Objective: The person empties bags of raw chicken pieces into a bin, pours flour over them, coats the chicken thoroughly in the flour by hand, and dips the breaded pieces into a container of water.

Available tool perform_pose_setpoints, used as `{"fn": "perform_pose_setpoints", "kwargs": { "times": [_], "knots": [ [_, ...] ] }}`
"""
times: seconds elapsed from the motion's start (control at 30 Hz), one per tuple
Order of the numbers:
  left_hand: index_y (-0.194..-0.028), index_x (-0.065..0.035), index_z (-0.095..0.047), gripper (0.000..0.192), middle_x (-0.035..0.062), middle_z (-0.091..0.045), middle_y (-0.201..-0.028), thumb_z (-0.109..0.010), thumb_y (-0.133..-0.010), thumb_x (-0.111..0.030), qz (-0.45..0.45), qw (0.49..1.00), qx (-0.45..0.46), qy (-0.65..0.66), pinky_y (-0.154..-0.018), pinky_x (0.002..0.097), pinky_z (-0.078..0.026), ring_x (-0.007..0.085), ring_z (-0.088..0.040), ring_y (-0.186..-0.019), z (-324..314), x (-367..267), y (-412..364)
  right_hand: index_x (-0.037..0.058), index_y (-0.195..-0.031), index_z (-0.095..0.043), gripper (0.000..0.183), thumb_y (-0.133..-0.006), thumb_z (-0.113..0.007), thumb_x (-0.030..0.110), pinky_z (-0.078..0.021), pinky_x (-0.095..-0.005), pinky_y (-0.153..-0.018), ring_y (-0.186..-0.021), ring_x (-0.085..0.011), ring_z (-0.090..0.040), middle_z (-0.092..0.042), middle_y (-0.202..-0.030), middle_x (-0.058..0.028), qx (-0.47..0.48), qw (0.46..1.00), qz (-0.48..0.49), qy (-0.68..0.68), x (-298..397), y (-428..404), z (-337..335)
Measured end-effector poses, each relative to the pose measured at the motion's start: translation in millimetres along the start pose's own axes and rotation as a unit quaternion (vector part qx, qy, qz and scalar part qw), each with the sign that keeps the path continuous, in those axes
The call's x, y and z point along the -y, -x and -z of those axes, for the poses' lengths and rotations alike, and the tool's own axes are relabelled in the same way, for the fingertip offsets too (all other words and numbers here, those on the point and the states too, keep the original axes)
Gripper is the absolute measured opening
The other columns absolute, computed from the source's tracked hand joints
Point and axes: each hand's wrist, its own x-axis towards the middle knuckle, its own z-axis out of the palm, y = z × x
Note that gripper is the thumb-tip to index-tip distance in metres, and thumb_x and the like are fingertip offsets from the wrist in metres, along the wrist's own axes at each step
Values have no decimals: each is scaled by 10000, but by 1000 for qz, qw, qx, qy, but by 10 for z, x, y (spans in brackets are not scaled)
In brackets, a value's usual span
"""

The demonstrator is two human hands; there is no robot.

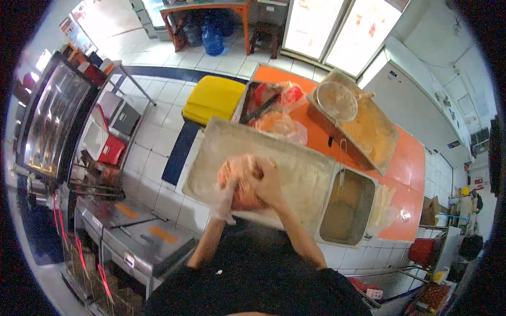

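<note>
My left hand [226,193], in a thin translucent glove, grips one side of a pinkish piece of raw meat [247,193], which looks like chicken. From the other side my right hand [269,181] closes on the same piece, its fingers curled over the top. Both hands are over the near part of a large shallow metal tray [300,173], whose floor has a pale, dusty film. Motion blur and the fingers hide part of the meat. Right of the tray stands a deep metal pan [344,213] with murky liquid and a wire-handled strainer [342,158] in it.
On the orange table [407,158], a deep tray of tan flour-like powder [371,138] carries a round sieve [337,100]. Plastic bags [282,126] lie behind the large tray. A yellow-lidded bin [215,96] stands beyond its left corner. Lidded metal fryers [154,241] are at my left.
</note>
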Motion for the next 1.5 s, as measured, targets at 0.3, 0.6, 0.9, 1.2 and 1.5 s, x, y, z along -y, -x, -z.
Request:
{"fn": "perform_pose_setpoints", "kwargs": {
  "times": [0.3,0.6,0.9,1.2,1.5],
  "knots": [
    [-1229,5,-504,491,73,-594,-1110,-681,-813,-186,60,996,54,25,-855,296,-467,160,-564,-983,206,-119,-329,-34,-1163,-512,426,-768,-612,91,-447,-267,-753,-818,-121,-521,-568,-868,-74,33,990,-98,-92,86,-79,-211],
    [-1080,28,-599,364,79,-650,-894,-639,-831,-234,120,986,16,-112,-687,292,-498,134,-600,-805,311,-203,-496,-25,-1101,-543,393,-715,-595,27,-443,-265,-652,-691,-118,-502,-543,-764,-37,90,981,-162,-58,86,-55,-341],
    [-883,35,-604,207,80,-589,-640,-598,-766,-136,17,975,-8,-222,-521,313,-450,119,-541,-616,366,-167,-370,28,-734,-502,102,-687,-592,15,-402,-240,-556,-603,-89,-491,-519,-662,-38,54,979,-178,-90,187,153,-418],
    [-932,67,-609,358,178,-632,-839,-687,-792,-252,-132,957,-62,-250,-636,344,-488,205,-600,-757,260,-244,-189,33,-785,-522,118,-735,-624,66,-443,-301,-677,-709,-171,-523,-533,-734,-78,79,966,-138,-204,333,251,-190],
    [-825,66,-566,355,182,-626,-793,-683,-788,-267,-91,936,-72,-334,-583,363,-471,227,-605,-704,242,-305,-265,-1,-807,-541,180,-773,-673,116,-421,-278,-592,-641,-121,-495,-539,-694,-47,46,976,-109,-185,257,168,-102]
  ]
}}
